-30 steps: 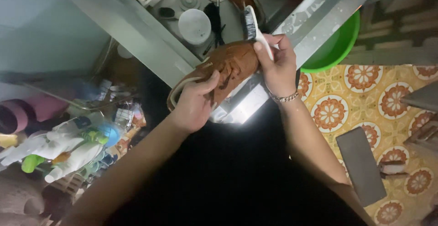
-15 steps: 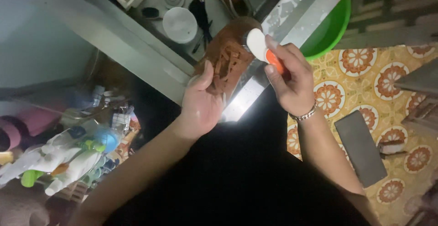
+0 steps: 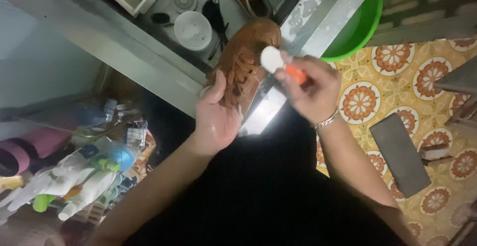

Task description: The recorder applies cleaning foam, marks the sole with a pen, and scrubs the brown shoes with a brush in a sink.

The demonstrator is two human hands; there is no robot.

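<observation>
Over steel sink (image 3: 149, 62) — brown laced shoe (image 3: 246, 59)

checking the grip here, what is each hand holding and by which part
Left hand holds the brown shoe from beneath, near its heel end. Right hand grips the white brush by its orange handle.

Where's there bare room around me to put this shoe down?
Free: the patterned floor tiles between the green basin and the dark grey slab. Crowded: the sink, with a white bowl and utensils beside the brown shoe, and the bottle clutter on your left.
</observation>
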